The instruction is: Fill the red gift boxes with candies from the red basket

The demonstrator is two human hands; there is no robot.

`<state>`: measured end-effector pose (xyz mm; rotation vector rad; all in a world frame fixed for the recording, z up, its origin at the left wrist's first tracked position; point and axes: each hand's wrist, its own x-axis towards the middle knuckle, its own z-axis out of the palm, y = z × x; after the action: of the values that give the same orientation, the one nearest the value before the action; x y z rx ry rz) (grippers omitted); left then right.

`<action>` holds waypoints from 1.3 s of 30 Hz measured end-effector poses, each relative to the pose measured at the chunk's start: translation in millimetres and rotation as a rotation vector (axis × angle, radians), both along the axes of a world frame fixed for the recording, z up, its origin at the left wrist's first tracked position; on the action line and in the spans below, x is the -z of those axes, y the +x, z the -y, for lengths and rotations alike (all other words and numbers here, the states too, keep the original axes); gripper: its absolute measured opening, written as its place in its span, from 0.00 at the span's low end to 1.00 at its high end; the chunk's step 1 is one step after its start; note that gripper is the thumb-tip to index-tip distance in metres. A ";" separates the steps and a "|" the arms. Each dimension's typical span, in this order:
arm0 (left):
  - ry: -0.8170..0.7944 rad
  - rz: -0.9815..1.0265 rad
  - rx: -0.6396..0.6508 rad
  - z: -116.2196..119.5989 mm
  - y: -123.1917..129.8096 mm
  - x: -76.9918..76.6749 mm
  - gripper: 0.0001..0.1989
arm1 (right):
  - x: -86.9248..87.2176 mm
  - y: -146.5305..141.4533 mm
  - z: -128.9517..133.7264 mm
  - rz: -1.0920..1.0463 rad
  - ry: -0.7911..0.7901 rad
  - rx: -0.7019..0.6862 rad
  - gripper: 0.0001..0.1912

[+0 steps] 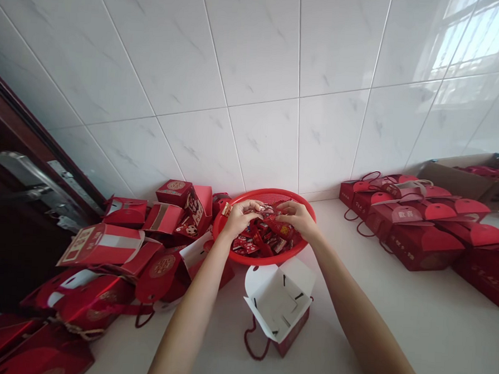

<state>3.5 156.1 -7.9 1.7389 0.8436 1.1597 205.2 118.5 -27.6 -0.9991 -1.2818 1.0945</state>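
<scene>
Tiled wall (260, 137); left hand (243, 215), right hand (295, 218) holding packets (266, 209) over basket (270, 198).

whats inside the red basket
A heap of small, mostly red packets lies in the red basket, whose perforated far wall shows. The left hand and right hand hide some of the heap, and the packets cover the basket's floor.

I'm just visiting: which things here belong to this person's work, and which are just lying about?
Part of the work, it seems:
wrapped packets
red basket holding them
open box in front
probably red boxes at left, closed boxes at right

Apparently just there:
cardboard box, far right
door handle, far left
</scene>
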 end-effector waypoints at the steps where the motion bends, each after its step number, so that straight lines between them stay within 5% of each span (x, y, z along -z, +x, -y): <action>1: 0.010 0.002 -0.001 0.5 0.0 -0.5 0.08 | -0.1 -0.2 -0.1 0.005 0.001 -0.003 0.17; 18: 0.021 -0.009 -0.012 4.1 1.9 -1.6 0.09 | 0.3 -0.1 -0.4 -0.026 -0.001 0.040 0.15; 30: -0.005 -0.147 0.123 3.4 5.0 2.7 0.20 | -5.0 -0.5 3.7 -0.009 -0.014 -0.043 0.13; 34: 0.007 -0.215 0.085 -2.5 3.2 8.3 0.22 | -5.7 -1.3 5.0 0.015 -0.029 -0.127 0.19; 39: 0.014 -0.377 -0.028 -11.6 -0.1 15.3 0.17 | -7.7 -1.2 5.4 -0.093 -0.097 -0.005 0.14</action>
<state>3.4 167.7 -23.2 1.9961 1.0863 0.8669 204.0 113.1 -20.0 -1.0049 -1.1662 1.2028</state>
